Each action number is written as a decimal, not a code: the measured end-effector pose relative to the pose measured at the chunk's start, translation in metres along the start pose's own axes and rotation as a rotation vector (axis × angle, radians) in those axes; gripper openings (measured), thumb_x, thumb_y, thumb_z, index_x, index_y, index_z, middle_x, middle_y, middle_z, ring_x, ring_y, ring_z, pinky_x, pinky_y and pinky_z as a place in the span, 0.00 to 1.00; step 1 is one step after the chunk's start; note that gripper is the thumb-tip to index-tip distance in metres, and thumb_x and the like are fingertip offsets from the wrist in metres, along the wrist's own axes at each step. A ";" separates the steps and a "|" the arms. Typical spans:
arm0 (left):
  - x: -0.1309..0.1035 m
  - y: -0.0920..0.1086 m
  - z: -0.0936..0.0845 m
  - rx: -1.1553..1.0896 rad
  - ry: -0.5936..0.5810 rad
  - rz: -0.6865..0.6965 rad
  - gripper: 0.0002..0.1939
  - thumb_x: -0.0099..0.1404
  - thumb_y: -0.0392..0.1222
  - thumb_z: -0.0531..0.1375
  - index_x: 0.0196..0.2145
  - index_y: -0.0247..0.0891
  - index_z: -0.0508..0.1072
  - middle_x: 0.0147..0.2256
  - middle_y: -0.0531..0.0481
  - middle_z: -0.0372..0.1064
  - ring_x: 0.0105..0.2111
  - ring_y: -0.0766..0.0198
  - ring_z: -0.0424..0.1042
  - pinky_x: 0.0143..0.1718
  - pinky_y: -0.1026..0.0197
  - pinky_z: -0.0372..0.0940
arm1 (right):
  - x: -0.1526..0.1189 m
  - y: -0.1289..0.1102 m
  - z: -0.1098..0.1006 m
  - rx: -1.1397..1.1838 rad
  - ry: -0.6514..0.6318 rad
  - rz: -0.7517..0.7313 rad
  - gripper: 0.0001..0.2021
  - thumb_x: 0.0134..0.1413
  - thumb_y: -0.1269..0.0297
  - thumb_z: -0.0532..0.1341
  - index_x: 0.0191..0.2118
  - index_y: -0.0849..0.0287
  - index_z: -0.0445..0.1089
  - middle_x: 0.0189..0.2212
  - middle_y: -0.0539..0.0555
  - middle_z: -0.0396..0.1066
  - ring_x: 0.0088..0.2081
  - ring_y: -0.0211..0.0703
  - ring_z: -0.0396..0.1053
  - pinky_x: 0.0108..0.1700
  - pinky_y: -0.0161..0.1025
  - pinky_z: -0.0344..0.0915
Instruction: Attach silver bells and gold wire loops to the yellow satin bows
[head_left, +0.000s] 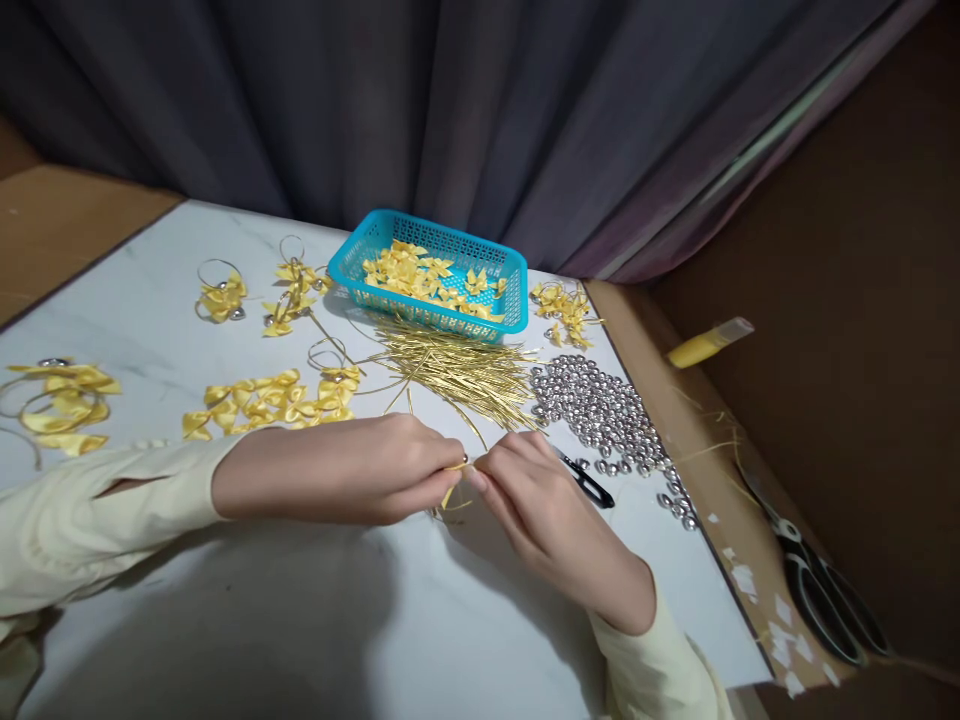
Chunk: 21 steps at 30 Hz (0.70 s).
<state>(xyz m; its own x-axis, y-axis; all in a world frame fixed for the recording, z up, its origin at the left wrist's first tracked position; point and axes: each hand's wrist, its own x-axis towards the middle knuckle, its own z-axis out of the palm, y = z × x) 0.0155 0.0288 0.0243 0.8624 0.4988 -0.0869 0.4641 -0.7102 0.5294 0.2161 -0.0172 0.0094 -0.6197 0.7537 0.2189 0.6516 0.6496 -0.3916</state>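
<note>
My left hand (416, 470) is closed in a pinch on a small yellow ribbon bow (448, 497), most of it hidden by the fingers. Facing it, my right hand (529, 495) pinches a thin gold wire tie at the same piece, fingertips almost touching. A silver bead shows between the two hands. Just beyond them lies a pile of gold wire ties (457, 370). Several loose yellow bows (262, 400) lie in rows beyond my left forearm. By my right hand is a black-handled cutter (595, 489), partly covered.
A blue basket (517, 300) holding yellow bows stands at the back. Silver beads (600, 405) are spread at the right. Bows with wire loops (71, 400) lie on the left. Scissors (825, 600), paper scraps and a yellow tube (701, 347) are past the right table edge.
</note>
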 end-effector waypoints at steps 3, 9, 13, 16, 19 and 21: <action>0.001 0.001 -0.001 0.000 -0.003 -0.019 0.14 0.68 0.37 0.47 0.24 0.38 0.60 0.20 0.56 0.57 0.20 0.69 0.60 0.24 0.65 0.51 | -0.001 0.003 0.003 -0.018 0.025 -0.037 0.12 0.64 0.71 0.47 0.28 0.59 0.57 0.24 0.50 0.59 0.28 0.39 0.53 0.35 0.37 0.50; -0.001 0.003 -0.004 -0.011 0.009 -0.006 0.13 0.67 0.36 0.48 0.24 0.37 0.62 0.20 0.56 0.58 0.20 0.69 0.60 0.23 0.65 0.51 | -0.001 0.004 0.005 0.043 0.148 -0.050 0.12 0.62 0.73 0.48 0.27 0.59 0.56 0.22 0.50 0.56 0.27 0.38 0.52 0.33 0.38 0.50; -0.003 0.002 -0.007 -0.015 0.016 -0.009 0.12 0.67 0.36 0.48 0.26 0.37 0.62 0.21 0.56 0.59 0.21 0.69 0.62 0.24 0.65 0.51 | -0.003 0.006 0.002 0.102 0.180 -0.041 0.11 0.62 0.73 0.49 0.27 0.58 0.56 0.22 0.50 0.57 0.27 0.38 0.53 0.32 0.38 0.52; -0.002 0.002 -0.010 -0.045 0.021 0.007 0.12 0.68 0.37 0.48 0.26 0.37 0.63 0.20 0.56 0.59 0.21 0.70 0.61 0.23 0.66 0.50 | -0.006 0.011 -0.002 0.269 0.184 -0.038 0.06 0.64 0.69 0.51 0.34 0.58 0.60 0.27 0.51 0.63 0.30 0.39 0.59 0.34 0.39 0.57; -0.001 0.003 -0.014 -0.090 0.010 0.025 0.13 0.68 0.37 0.48 0.26 0.37 0.63 0.19 0.57 0.56 0.20 0.71 0.60 0.23 0.67 0.50 | -0.007 0.014 -0.006 0.539 0.182 0.070 0.08 0.64 0.69 0.50 0.47 0.56 0.60 0.40 0.54 0.67 0.43 0.39 0.65 0.44 0.41 0.63; -0.001 0.003 -0.016 -0.125 -0.007 0.033 0.14 0.69 0.38 0.47 0.26 0.37 0.63 0.19 0.57 0.55 0.19 0.71 0.59 0.23 0.67 0.50 | -0.005 0.016 -0.008 0.752 0.137 0.139 0.11 0.64 0.71 0.49 0.50 0.54 0.60 0.48 0.55 0.65 0.51 0.40 0.63 0.50 0.42 0.63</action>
<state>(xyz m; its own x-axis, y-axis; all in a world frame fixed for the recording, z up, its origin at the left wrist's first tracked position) 0.0129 0.0341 0.0397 0.8783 0.4724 -0.0733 0.4069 -0.6582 0.6334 0.2332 -0.0101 0.0090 -0.4624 0.8608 0.2127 0.2173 0.3426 -0.9140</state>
